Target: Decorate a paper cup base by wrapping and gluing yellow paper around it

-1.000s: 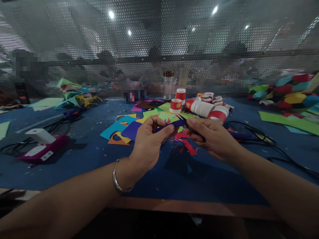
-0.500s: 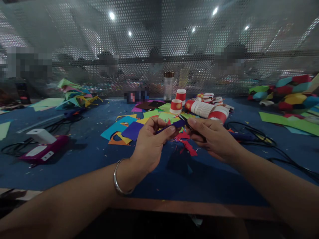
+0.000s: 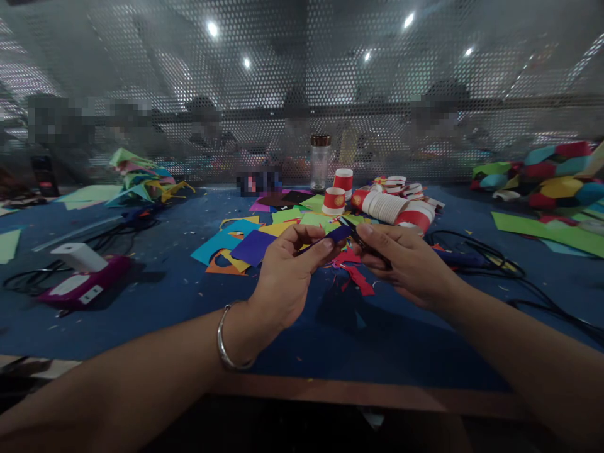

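My left hand (image 3: 290, 270) pinches a small piece of dark blue-purple paper (image 3: 338, 233) between thumb and fingers, held above the table. Closed around a pair of scissors (image 3: 353, 228), my right hand (image 3: 401, 255) is just to the right of it. The blades point up and left, against the paper's right end; the handles are mostly hidden in my fingers. Below and behind my hands lie red paper scraps (image 3: 359, 280), a purple sheet (image 3: 253, 246), a blue sheet (image 3: 219, 240) and an orange piece with a round cut-out (image 3: 225, 267).
Red and white paper cups (image 3: 343, 182) stand behind my hands, with a stack of cups (image 3: 387, 206) lying beside them. A glass bottle (image 3: 319, 165) is at the back. A purple power strip (image 3: 87, 283) is at left, black cables (image 3: 507, 267) at right. A perforated screen (image 3: 264, 82) stands beyond.
The scissors' blades have drawn closer together at the paper's end. Both hands stay in nearly the same place, still holding the paper and the scissors.
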Tool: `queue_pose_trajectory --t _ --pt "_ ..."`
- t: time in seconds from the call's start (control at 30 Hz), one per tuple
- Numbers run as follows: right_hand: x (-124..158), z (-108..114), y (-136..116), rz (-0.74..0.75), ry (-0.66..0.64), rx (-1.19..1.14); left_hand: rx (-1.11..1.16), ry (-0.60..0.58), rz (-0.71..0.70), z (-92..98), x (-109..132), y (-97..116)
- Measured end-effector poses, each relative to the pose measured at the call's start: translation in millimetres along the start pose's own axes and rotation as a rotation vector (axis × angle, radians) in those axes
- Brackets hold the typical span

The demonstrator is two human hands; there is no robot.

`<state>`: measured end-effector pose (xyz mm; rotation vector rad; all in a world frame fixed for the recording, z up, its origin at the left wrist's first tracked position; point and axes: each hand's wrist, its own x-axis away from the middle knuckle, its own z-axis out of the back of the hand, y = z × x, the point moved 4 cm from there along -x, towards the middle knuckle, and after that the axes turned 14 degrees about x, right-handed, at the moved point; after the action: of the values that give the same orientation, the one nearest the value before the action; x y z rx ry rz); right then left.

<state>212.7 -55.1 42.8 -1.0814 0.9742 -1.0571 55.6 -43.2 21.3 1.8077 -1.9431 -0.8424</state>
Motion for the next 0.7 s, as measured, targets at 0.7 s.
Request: queue_pose_trajectory --t 0.7 --pt "-0.3 0.1 0.6 0.038 0.017 -0.006 -0.066 0.041 -0.036 -3.8 1.2 9.4"
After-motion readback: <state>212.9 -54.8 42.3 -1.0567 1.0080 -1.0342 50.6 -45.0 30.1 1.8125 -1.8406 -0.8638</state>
